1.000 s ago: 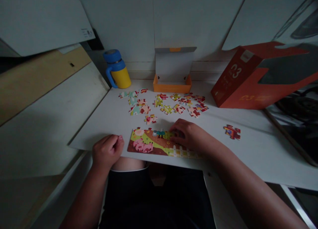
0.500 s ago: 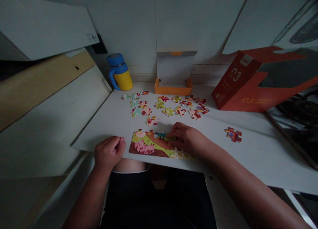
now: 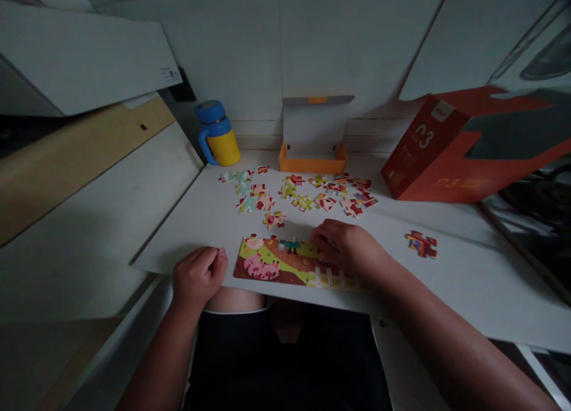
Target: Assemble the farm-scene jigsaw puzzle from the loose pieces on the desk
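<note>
A partly joined jigsaw puzzle [image 3: 297, 268] lies along the front edge of the white table, showing a pink spotted pig, a brown path and a pale fence. My right hand [image 3: 345, 244] rests over its right part, fingers curled down onto it; the fingertips and anything under them are hidden. To the left of the puzzle, my left hand [image 3: 199, 274] is closed in a fist at the table edge, apart from the pieces. Just above the puzzle is a loose pink-and-yellow piece [image 3: 274, 220]. Farther back lie several loose puzzle pieces [image 3: 303, 202].
A single red-and-orange piece [image 3: 422, 244] lies at the right. Behind the pieces stand an open orange box [image 3: 312, 164] and a blue-and-yellow mug [image 3: 224, 146] with a lid. A large red box [image 3: 413, 152] leans at the back right. White panels [image 3: 89, 60] flank the table's left side.
My right hand has shifted slightly right along the puzzle, uncovering more of the dark teal figure at its top. My left hand stays closed. The whole view has tilted slightly.
</note>
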Motion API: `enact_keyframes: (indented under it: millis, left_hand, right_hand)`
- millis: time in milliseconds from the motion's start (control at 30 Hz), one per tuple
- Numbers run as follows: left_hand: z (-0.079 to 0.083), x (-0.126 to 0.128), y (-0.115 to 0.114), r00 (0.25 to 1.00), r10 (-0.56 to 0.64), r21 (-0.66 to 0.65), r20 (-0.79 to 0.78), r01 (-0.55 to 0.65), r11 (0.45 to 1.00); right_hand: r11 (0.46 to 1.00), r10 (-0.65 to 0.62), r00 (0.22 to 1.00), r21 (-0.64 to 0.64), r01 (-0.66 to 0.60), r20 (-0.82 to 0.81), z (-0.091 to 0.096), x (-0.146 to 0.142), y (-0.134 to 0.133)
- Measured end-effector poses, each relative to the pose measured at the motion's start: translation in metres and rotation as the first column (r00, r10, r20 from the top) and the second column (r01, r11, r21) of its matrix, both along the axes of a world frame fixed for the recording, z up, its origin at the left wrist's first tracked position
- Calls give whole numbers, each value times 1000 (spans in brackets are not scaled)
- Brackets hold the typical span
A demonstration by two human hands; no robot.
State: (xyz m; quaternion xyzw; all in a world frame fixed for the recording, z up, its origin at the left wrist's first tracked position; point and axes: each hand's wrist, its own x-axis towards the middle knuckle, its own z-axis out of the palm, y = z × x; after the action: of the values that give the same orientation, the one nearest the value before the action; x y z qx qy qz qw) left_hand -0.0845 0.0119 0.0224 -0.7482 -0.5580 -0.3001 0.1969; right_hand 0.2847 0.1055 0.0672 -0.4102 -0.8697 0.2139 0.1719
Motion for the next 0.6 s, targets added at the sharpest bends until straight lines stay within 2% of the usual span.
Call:
enact_keyframes:
  millis: [67, 167, 267, 333, 433, 533, 600]
  left_hand:
    - [0, 0, 0, 1000, -3, 6, -5, 3, 1000]
    - [-1, 0, 1, 1000, -1, 5, 3, 1, 1000]
    - [0, -1, 2, 999, 19, -25, 26, -19, 1000]
    - [3, 0, 3, 999, 32, -81, 39, -29, 996]
    - [13, 5, 11, 996, 24, -190, 84, -7, 982]
    - [33, 19, 27, 992, -31, -282, 125, 65, 957]
    - [50, 34, 44, 988, -87, -366, 125, 127, 922]
  right_hand:
    - [982, -164, 986, 90, 167, -44, 5, 9, 4]
    - [897, -376, 921, 207, 390, -108, 11, 26, 10]
    - [818, -497, 854, 247, 520, -152, 13, 42, 17]
    - [791, -533, 827, 244, 562, -176, 12, 49, 20]
    - [786, -547, 814, 214, 580, -194, 10, 52, 22]
    - [806, -538, 826, 185, 563, -170, 8, 50, 24]
    - [800, -548, 822, 189, 570, -158, 7, 50, 25]
